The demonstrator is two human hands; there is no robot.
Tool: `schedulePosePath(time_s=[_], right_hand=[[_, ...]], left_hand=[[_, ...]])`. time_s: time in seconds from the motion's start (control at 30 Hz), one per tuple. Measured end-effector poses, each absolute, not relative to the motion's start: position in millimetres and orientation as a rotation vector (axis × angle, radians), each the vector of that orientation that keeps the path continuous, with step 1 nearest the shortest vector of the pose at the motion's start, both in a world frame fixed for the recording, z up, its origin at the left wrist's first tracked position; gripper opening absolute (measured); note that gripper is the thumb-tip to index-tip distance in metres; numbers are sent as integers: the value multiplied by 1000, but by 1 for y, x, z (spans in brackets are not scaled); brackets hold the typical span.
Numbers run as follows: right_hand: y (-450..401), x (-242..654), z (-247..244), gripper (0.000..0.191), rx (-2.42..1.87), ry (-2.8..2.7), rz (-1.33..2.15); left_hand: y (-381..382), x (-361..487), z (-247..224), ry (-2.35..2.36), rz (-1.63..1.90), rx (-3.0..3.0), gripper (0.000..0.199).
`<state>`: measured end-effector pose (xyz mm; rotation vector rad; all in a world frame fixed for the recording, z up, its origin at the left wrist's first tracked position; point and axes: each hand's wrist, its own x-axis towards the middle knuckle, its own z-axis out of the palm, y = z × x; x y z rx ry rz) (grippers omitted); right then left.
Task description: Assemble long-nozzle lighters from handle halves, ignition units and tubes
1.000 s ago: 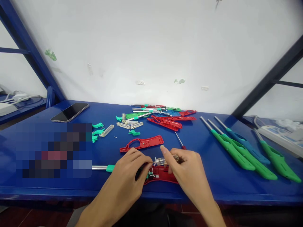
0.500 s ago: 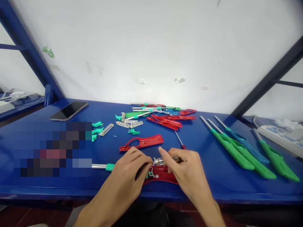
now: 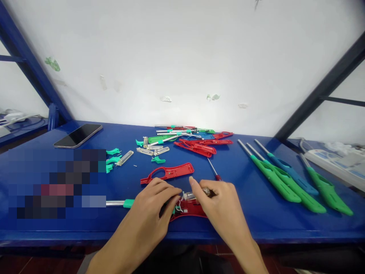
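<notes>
My right hand (image 3: pixel 219 207) is closed round a clear plastic fuel tank (image 3: pixel 189 196), pinching it between thumb and fingers, its narrow end pointing left. The fingertips of my left hand (image 3: pixel 152 209) are pinched together close to that end; what lies between them is hidden. Under both hands lies an opened red lighter half-shell (image 3: pixel 195 209) with a thin white tube (image 3: pixel 179 206) curling above it. A metal lighter barrel (image 3: pixel 115 203) with a green collar (image 3: pixel 129 203) sticks out left from beneath my left hand. Just beyond my hands rests another red half-shell (image 3: pixel 178 171).
A screwdriver (image 3: pixel 213 169) lies behind my right hand. Several green and blue lighters (image 3: pixel 285 186) lie to the right, near a power strip (image 3: pixel 327 163). Farther back are red shells (image 3: pixel 196 146), clear tanks (image 3: pixel 145 151) and green triggers (image 3: pixel 158 160). A phone (image 3: pixel 78 136) lies at left.
The view has shifted slightly, so the table items appear a little farther left. My right hand still holds the fuel tank near my left fingertips, with slightly less of the tank showing.
</notes>
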<state>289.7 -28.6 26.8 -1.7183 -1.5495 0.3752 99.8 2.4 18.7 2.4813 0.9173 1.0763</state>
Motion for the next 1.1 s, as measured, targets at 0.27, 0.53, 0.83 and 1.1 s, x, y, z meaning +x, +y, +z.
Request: schedulePosePath(time_s=[0.27, 0.53, 0.83, 1.1], right_hand=[[-29, 290, 25, 54, -1779, -1601, 297], [-29, 289, 23, 54, -1856, -1633, 236], [-31, 289, 24, 52, -1900, -1627, 228], [-33, 285, 27, 52, -1992, -1620, 169]], left_hand=[[-9, 90, 20, 1080, 928, 2499, 42], [-11, 91, 28, 978, 984, 2516, 45], [-18, 63, 14, 1337, 1027, 2497, 21], [-18, 59, 5, 1327, 925, 2459, 22]])
